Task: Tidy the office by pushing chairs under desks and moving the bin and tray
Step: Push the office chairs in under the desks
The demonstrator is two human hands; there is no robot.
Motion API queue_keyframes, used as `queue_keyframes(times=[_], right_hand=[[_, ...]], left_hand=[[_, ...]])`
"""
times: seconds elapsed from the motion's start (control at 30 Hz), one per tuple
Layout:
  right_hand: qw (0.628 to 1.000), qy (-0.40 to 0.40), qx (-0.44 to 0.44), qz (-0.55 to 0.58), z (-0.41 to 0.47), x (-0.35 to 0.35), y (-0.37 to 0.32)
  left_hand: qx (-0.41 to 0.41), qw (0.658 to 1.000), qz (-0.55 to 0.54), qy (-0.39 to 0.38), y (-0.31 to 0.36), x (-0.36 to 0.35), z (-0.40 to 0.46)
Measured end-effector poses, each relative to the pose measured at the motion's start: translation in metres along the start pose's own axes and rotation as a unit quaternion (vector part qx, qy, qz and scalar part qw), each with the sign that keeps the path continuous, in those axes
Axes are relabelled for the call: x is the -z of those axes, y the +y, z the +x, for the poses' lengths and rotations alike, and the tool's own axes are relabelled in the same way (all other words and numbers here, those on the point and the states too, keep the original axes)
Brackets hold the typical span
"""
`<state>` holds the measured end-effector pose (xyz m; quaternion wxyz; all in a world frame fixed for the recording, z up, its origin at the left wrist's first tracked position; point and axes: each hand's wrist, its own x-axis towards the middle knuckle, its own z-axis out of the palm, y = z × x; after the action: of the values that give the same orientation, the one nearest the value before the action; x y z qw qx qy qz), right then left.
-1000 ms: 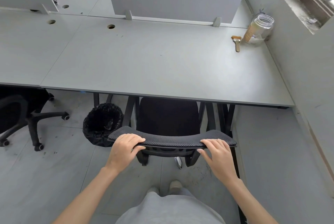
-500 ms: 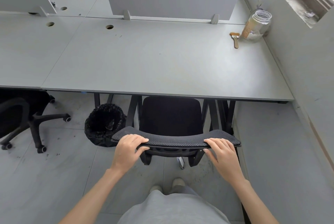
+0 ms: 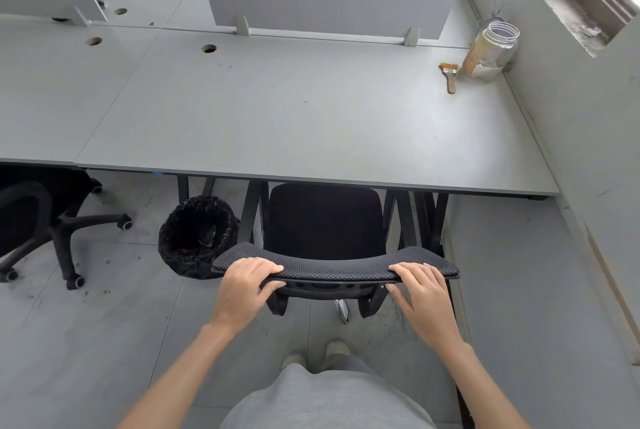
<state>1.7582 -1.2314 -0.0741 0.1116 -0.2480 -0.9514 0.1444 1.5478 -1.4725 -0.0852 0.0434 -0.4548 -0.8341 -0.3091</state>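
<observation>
A black mesh office chair [image 3: 332,264] stands in front of me with its seat partly under the grey desk [image 3: 304,123]. My left hand [image 3: 247,288] grips the left end of the chair's top edge, fingers over it and thumb beneath. At the right end, my right hand [image 3: 420,291] holds the same edge, fingers laid on top and thumb under. A black bin [image 3: 197,236] lined with a dark bag stands on the floor just left of the chair, by the desk legs. No tray is in view.
A second black chair [image 3: 38,220] on castors sits at the left, half under the neighbouring desk. A glass jar [image 3: 493,47] and a small brush [image 3: 449,77] lie at the desk's far right corner. A wall [image 3: 588,137] runs close along the right.
The chair has rolled a little further toward the desk, with both hands still on its top edge. The view has shifted forward with it.
</observation>
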Motion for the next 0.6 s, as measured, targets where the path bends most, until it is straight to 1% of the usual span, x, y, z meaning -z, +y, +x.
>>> queue_keyframes(times=[0.13, 0.23, 0.3, 0.33, 0.4, 0.47, 0.5, 0.53, 0.6], right_hand=[[0.999, -0.03, -0.013, 0.009, 0.0, 0.004, -0.001], [0.998, -0.061, -0.006, 0.019, 0.001, 0.006, 0.0], [0.997, -0.053, 0.0, 0.051, 0.003, 0.011, -0.006], [0.996, -0.053, 0.007, 0.076, 0.003, 0.012, -0.012], [0.989, -0.061, 0.051, 0.127, 0.004, 0.016, -0.034], [0.975, -0.093, 0.113, 0.168, 0.003, 0.015, -0.063], [0.963, -0.128, 0.134, 0.193, 0.004, 0.013, -0.078], [0.948, -0.171, 0.145, 0.225, 0.004, 0.009, -0.094], [0.908, -0.279, 0.138, 0.282, 0.006, -0.006, -0.124]], left_hand=[[0.01, 1.0, 0.005, -0.012, 0.001, 0.0, 0.0], [0.023, 0.998, 0.006, -0.051, 0.001, 0.004, 0.001], [0.039, 0.996, -0.012, -0.075, 0.005, 0.011, 0.001], [0.06, 0.995, -0.037, -0.077, 0.01, 0.016, 0.001], [0.133, 0.984, -0.113, -0.045, 0.024, 0.027, -0.006], [0.23, 0.952, -0.2, 0.004, 0.039, 0.042, -0.021], [0.276, 0.93, -0.239, 0.03, 0.044, 0.048, -0.033], [0.318, 0.907, -0.271, 0.056, 0.049, 0.053, -0.048], [0.397, 0.857, -0.31, 0.109, 0.055, 0.06, -0.085]])
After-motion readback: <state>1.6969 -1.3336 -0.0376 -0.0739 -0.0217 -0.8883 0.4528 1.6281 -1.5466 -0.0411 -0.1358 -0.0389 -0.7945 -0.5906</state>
